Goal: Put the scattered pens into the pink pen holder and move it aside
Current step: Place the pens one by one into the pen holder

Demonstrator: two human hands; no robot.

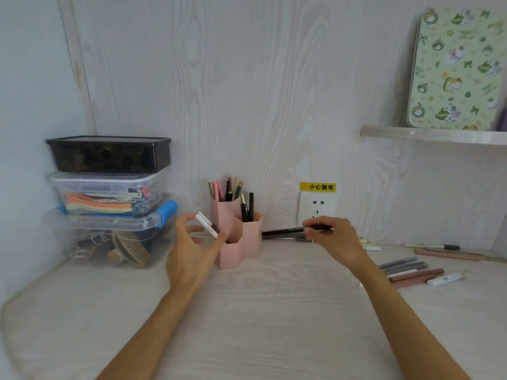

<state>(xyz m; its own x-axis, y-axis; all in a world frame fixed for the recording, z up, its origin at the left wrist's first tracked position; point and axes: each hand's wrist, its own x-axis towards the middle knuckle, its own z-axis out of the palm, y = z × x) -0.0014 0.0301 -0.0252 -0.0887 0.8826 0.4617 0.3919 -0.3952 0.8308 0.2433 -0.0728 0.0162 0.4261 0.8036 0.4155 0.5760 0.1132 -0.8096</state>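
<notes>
My left hand pinches a white-capped pen between thumb and fingertips, tilted, its lower end right at the rim of the front compartment of the pink pen holder; can't tell if the tip is inside yet. My right hand is closed on a long black pen, held roughly level above the desk, its free end pointing left toward the holder's right side, just short of touching it. The holder sits near the back wall, centre of the desk, three hexagonal cells: the tall rear one has several pens standing in it, the right one has a couple of dark pens, the front low one looks mostly hidden by my left fingers. Loose pens lie in a cluster on the desk to the right of my right forearm, more pens further back along the wall. Stacked plastic boxes stand at the left, close to my left hand. Wall socket with a yellow label is behind my right hand. Patterned board leans on the shelf upper right.
</notes>
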